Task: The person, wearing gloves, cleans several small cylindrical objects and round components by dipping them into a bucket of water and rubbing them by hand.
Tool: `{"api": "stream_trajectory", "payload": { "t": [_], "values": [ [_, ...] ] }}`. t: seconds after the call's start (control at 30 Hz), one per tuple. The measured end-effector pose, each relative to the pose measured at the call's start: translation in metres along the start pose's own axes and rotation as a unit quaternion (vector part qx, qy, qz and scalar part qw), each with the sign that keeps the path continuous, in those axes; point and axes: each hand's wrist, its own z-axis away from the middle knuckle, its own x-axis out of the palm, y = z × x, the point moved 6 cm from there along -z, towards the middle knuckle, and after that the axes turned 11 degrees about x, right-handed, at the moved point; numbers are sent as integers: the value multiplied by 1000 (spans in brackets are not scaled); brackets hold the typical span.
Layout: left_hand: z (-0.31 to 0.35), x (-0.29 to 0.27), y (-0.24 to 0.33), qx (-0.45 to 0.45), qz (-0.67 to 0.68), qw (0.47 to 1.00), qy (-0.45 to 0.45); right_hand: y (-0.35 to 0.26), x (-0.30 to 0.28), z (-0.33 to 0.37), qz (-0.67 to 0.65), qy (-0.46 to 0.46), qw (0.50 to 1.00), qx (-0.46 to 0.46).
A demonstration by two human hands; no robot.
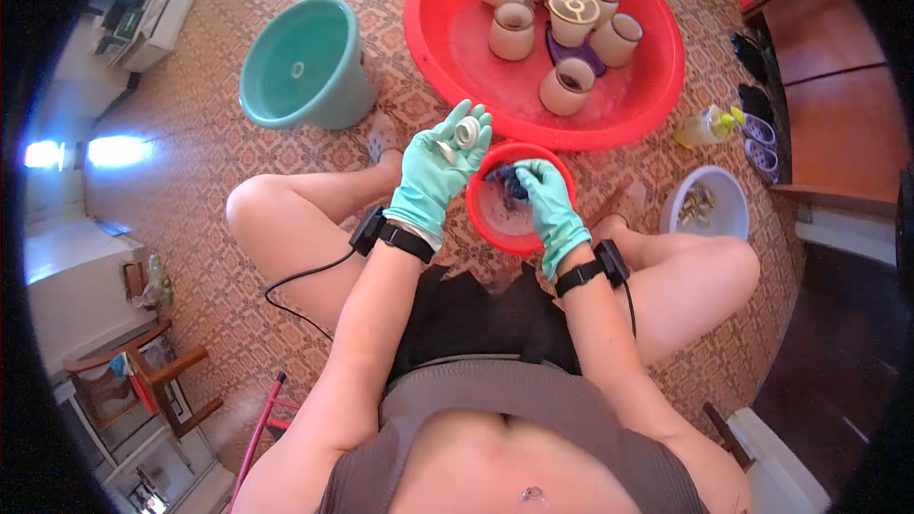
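My left hand (433,167), in a mint-green rubber glove, is turned palm up left of the small red bowl (568,171). On its palm and fingers lies a small white ring-shaped piece (466,131), with another small white piece beside it. My right hand (550,202), gloved alike, is at the bowl's right side, its fingers closed on a wet dark blue cloth (512,181). Cloudy water with dark specks stands in the bowl beneath the cloth.
Beyond is a large red basin (457,67) with several beige cups and a purple piece in sudsy water. A teal tub (357,86) stands at the far left. To the right are a white bowl (738,200) of small brass-coloured pieces, a soap bottle (705,128) and purple clogs (760,145).
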Motion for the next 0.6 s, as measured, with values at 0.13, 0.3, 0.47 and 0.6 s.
{"api": "stream_trajectory", "payload": {
  "t": [0.13,0.3,0.47,0.6],
  "values": [
    [-3,-34,-19,22,14,999,39,-13,-7,7,-106,34,994,24],
    [-4,-52,-30,38,-63,997,25,-25,-11,12,-232,-24,971,45],
    [-3,-54,-43,4,-93,995,-31,-43,2,27,-134,-36,990,13],
    [-3,-58,-51,-19,-98,993,-67,-44,32,33,-77,-110,990,-53]
  ]
}}
